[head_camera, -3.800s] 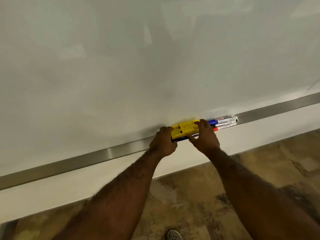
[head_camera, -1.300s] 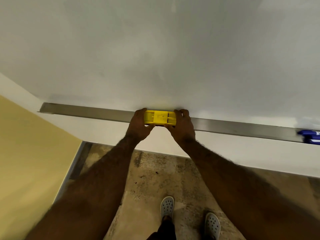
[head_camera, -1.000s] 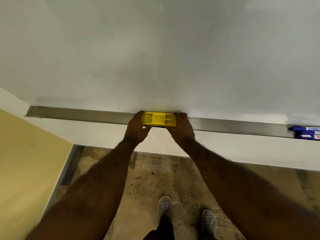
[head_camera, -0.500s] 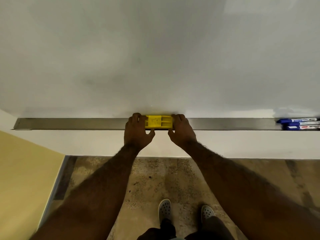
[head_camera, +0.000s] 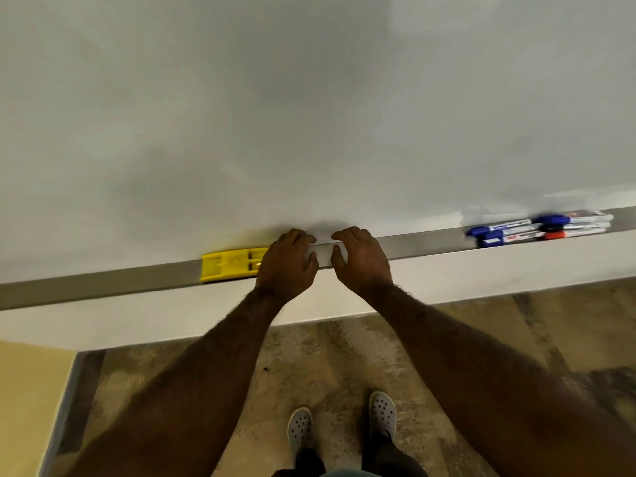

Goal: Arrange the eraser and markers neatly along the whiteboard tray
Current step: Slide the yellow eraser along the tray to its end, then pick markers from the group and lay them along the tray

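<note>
A yellow eraser (head_camera: 230, 265) lies flat on the long metal whiteboard tray (head_camera: 103, 282), left of centre. My left hand (head_camera: 288, 264) hovers over the tray just right of the eraser, covering its right end, with curled fingers holding nothing. My right hand (head_camera: 361, 258) is beside it above a bare stretch of tray, fingers curled and apart, also holding nothing. A bunch of markers (head_camera: 537, 228) with blue caps and one red cap lies together on the tray at the far right.
The white board (head_camera: 309, 115) fills the upper view. Below the tray runs a white wall strip, then a mottled brown floor (head_camera: 344, 356) with my two grey perforated shoes (head_camera: 299, 430). A yellow wall panel (head_camera: 27, 407) stands at the lower left.
Both hands have let go of the eraser and shifted right along the tray. The eraser stays on the tray, now to the left of my hands. The view has swung right, showing more of the markers.
</note>
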